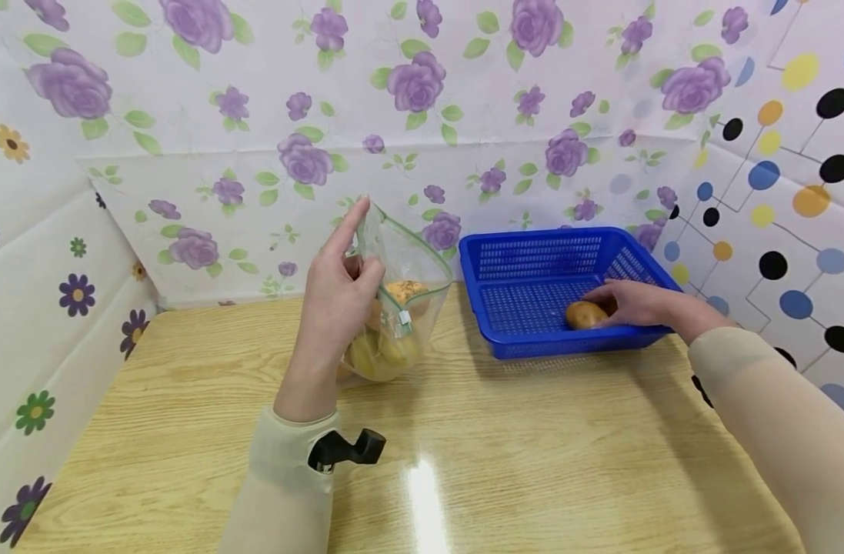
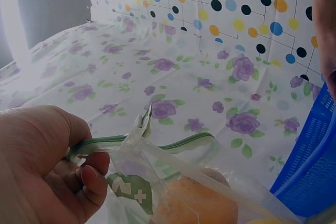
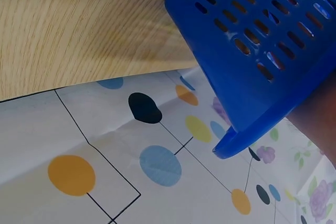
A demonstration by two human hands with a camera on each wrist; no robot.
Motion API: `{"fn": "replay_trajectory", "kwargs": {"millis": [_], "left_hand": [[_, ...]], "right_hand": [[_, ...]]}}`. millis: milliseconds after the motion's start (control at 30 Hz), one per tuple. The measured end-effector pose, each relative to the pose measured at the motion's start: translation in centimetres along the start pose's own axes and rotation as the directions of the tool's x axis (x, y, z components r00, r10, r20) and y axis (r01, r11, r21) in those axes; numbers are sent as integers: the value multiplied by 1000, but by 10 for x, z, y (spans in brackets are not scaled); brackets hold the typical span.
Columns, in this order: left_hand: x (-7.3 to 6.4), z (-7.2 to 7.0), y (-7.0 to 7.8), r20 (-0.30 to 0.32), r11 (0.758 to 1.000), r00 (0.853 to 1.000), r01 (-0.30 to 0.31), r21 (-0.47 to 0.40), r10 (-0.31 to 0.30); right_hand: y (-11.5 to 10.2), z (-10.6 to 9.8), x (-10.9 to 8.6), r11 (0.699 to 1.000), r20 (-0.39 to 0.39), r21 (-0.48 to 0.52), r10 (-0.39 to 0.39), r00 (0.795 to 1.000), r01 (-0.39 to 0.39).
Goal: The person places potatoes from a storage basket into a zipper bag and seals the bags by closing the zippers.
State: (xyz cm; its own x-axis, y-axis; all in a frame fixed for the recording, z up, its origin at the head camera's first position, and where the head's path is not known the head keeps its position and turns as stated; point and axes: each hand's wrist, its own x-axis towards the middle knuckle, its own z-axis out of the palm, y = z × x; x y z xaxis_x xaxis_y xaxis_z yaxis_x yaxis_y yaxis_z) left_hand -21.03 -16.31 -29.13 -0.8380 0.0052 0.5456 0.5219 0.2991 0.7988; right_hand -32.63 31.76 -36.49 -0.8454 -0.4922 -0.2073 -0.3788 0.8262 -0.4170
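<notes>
My left hand (image 1: pixel 341 281) pinches the upper edge of a clear zip bag (image 1: pixel 427 265) with a green seal strip, its index finger pointing up along the opening. Several yellowish-brown potatoes (image 1: pixel 405 290) fill the lower part of the bag, which stands on the table. In the left wrist view the bag's green seal (image 2: pixel 186 141) runs from my fingers above one potato (image 2: pixel 197 200). My right hand (image 1: pixel 632 302) reaches inside a blue plastic basket (image 1: pixel 525 338), its fingers round a brown potato (image 1: pixel 585 315) near the front wall. In the right wrist view the basket hides most of that hand.
The basket stands right of the bag on a wood-grain table (image 1: pixel 532 438). Flowered sheeting (image 1: pixel 255 192) rises behind the table, and a dotted sheet (image 1: pixel 775 231) closes off the right side near the basket. A black wrist mount (image 1: pixel 345 450) sits on my left sleeve.
</notes>
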Motion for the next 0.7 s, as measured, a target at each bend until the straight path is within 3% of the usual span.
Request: {"fn": "replay_trajectory", "kwargs": {"millis": [700], "left_hand": [[0, 1, -1, 9, 1000, 1000, 0, 3, 0]], "right_hand": [[4, 2, 3, 993, -67, 110, 55, 996, -48]]}}
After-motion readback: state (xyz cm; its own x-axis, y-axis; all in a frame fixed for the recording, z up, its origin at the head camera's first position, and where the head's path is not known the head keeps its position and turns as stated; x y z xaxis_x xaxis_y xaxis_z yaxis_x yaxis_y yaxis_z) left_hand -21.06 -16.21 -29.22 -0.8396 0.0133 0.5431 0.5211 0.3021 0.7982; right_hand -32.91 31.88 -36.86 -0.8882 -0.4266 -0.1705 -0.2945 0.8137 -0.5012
